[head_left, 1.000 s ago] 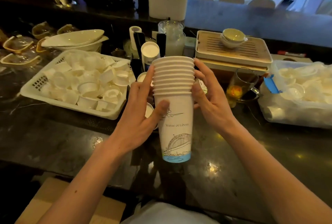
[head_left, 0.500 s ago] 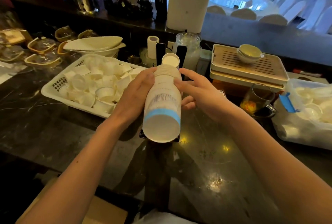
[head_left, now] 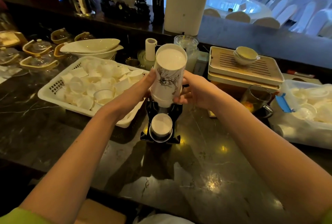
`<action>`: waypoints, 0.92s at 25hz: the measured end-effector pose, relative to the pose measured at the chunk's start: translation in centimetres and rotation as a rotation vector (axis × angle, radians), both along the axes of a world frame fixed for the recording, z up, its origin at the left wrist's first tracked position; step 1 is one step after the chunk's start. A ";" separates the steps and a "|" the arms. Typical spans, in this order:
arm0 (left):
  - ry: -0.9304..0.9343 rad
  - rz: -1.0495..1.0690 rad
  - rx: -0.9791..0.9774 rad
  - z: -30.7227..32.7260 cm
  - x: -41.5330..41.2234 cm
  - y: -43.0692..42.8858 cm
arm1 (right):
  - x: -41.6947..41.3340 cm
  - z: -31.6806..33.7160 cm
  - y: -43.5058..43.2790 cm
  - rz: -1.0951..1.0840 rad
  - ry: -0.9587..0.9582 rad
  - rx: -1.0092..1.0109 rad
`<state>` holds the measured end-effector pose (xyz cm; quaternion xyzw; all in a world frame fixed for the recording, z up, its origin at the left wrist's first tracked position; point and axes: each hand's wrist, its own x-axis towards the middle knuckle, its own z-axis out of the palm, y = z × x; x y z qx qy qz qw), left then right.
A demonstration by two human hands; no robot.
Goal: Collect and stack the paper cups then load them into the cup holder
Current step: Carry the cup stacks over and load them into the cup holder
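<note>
While both hands clasp it, the stack of paper cups (head_left: 168, 78) stands upside down, its lower end entering the black cup holder (head_left: 160, 115). Left hand (head_left: 138, 90) and right hand (head_left: 194, 89) wrap opposite sides. Left of the holder sits a white basket (head_left: 53, 88).

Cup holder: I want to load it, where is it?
Centre of the head view: the black cup holder stands on the counter, right of the white basket, below the cup stack.
</note>
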<state>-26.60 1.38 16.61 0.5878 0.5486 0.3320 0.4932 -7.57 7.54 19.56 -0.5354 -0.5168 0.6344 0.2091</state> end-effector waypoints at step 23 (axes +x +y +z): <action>0.173 0.334 0.656 -4.7 2.4 -0.2 | 1.4 -5.7 -1.4 0.236 -0.258 1.120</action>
